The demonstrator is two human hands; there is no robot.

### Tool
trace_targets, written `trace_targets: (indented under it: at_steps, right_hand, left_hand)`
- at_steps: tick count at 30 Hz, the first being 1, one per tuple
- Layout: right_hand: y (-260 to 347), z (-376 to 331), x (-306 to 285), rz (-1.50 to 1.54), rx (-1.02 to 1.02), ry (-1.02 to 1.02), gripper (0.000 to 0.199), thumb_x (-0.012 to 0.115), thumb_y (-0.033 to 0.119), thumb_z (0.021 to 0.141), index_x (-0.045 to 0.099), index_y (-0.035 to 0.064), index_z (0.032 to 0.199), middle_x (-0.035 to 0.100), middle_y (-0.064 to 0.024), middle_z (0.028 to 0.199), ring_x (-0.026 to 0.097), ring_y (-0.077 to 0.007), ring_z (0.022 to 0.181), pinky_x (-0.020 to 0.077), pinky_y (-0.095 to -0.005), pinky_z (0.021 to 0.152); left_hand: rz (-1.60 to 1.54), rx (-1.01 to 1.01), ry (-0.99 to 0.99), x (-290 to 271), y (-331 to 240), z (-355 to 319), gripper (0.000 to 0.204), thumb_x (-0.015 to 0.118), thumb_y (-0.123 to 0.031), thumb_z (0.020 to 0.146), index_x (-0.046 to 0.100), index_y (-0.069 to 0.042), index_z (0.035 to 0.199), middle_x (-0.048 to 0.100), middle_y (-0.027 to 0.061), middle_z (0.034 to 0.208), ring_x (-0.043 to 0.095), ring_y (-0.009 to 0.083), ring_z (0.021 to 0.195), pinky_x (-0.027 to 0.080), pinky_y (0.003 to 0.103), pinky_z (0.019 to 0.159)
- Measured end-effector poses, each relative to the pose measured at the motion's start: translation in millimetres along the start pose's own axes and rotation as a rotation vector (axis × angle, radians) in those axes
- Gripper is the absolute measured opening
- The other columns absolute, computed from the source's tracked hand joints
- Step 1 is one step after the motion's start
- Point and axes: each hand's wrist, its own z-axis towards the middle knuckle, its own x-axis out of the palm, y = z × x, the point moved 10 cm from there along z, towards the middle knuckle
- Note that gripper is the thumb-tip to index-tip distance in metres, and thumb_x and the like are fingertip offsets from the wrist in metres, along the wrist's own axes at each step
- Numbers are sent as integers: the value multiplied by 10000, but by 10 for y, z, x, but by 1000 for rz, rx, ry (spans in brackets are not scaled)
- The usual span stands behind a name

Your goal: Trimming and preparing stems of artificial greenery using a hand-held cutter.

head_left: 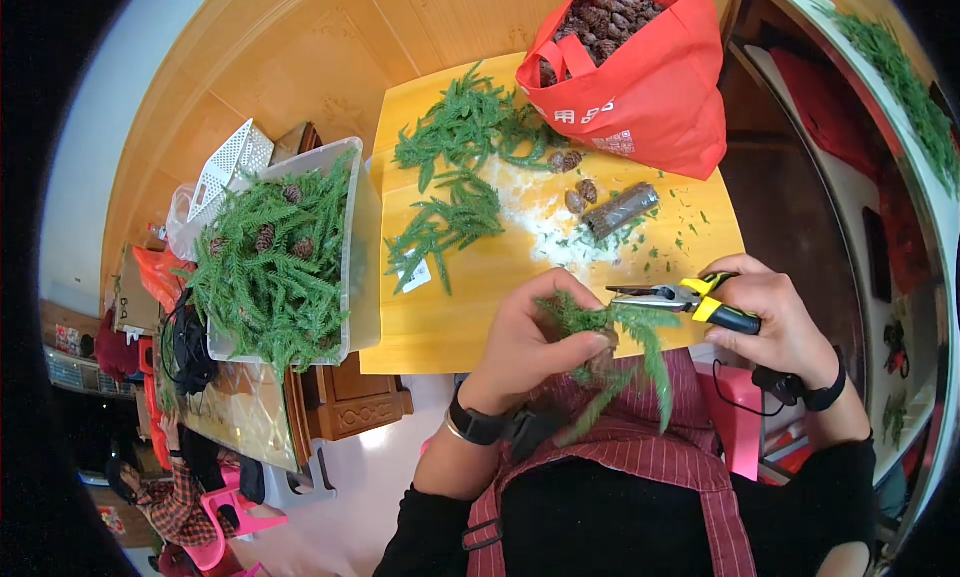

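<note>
My left hand (528, 337) pinches a green artificial pine sprig (650, 355) above my lap, at the table's near edge. Something brownish shows by the thumb tip, too blurred to name. In my right hand (782, 312) is a pair of needle-nose pliers (690, 299) with yellow and black handles. Their jaws point left and lie right at the top of the sprig; I cannot tell whether they grip a wire or stem there.
More sprigs (465, 127) lie on the yellow table (440, 327), beside white powder, loose pine cones (587, 190) and a dark brown roll (620, 211). A red bag (650, 107) of cones stands far right. Left is a clear tub (362, 247) heaped with sprigs. Another person (175, 502) sits lower left.
</note>
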Motion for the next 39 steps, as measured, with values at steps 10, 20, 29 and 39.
trace_targets:
  at_steps: [10,20,29,39]
  right_hand:
    - [20,38,56,88,-84,13,251,735,214,650,579,21,688,576,-90,687,570,-298,875,447,-352,732]
    - [67,-6,-36,-92,166,-71,261,717,169,681,517,16,613,486,-99,549,524,-285,593,459,-346,641]
    - [-135,-59,45,161,154,6,246,684,218,723,621,-8,796,575,-101,691,565,-226,738,440,-291,657]
    - [-309,-169,480,786,477,216,204,639,175,812,598,-8,893,617,-22,789,547,-70,756,441,-226,672]
  left_hand:
    - [-616,-265,232,214,416,-58,437,748,-202,650,431,-52,909,576,114,850,577,166,743,477,270,616]
    - [858,460,-147,54,-348,-68,243,736,-56,679,572,-22,854,607,51,821,582,110,763,468,238,663]
    - [99,-26,-85,-63,55,-31,245,656,28,697,522,-17,896,600,56,825,571,107,729,474,238,661]
    - [-19,-88,34,83,126,7,217,650,-6,753,507,-28,916,582,15,817,563,69,745,454,209,658]
